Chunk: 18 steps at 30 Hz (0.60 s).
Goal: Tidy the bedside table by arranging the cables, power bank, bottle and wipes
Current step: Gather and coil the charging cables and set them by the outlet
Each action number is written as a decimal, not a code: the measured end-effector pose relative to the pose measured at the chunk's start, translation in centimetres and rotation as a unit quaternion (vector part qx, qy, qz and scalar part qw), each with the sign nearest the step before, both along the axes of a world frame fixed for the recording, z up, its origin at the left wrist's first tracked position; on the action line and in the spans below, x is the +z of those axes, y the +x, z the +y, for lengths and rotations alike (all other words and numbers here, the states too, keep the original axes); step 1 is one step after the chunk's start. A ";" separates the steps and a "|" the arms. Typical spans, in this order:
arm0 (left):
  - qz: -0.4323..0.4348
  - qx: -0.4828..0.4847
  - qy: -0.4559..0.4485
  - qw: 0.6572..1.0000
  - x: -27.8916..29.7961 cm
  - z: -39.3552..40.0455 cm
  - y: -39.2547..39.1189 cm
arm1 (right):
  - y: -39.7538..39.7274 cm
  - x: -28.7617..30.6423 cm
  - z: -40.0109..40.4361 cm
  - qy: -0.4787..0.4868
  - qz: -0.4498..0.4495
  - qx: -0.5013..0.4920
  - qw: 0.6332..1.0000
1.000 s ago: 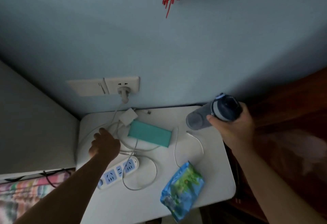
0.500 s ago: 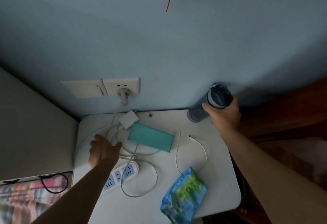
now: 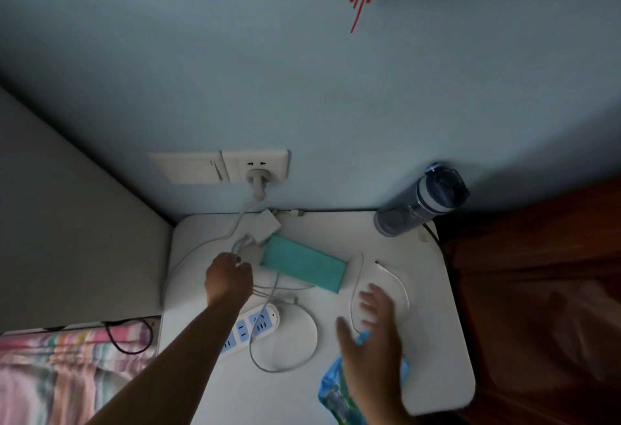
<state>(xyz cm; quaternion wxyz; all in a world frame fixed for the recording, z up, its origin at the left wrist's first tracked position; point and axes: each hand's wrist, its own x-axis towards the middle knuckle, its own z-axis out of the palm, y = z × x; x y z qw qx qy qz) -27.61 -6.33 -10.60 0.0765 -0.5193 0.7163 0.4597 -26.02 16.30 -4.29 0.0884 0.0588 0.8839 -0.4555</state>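
On the white bedside table a dark blue bottle stands at the back right corner against the wall. A teal power bank lies in the middle. White cables loop over the table. My left hand is closed around a bunch of cable left of the power bank. My right hand, blurred and with fingers spread, hovers over the blue and green wipes pack at the front edge and holds nothing.
A white power strip lies under my left forearm. A plug sits in the wall socket; a white charger block lies beneath it. A striped blanket is at the left, dark wooden furniture at the right.
My right hand set the bottle down at the back right corner, let go and moved down over the wipes pack. My left hand shifted toward the power bank and closed on the cables.
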 end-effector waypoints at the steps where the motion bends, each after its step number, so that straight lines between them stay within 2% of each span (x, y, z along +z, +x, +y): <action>1: 0.016 0.004 0.007 1.000 0.1 0.1 0.2 | 0.7 -0.4 -1.0 0.030 -0.002 0.063 0.998; 4: 0.069 0.049 0.051 0.995 1.1 0.5 0.8 | -0.3 -1.4 -4.1 0.147 0.016 0.236 0.960; 6: 0.092 0.069 0.069 0.991 1.5 0.5 1.4 | -2.2 -2.3 -5.9 0.200 0.003 0.301 0.933; 12: 0.096 0.112 0.101 0.984 2.2 0.5 3.4 | -7.0 -3.7 -7.1 0.316 0.016 0.381 0.869; 18: 0.091 0.155 0.130 0.975 2.6 0.9 5.3 | -7.5 -4.4 -7.1 0.358 0.008 0.424 0.832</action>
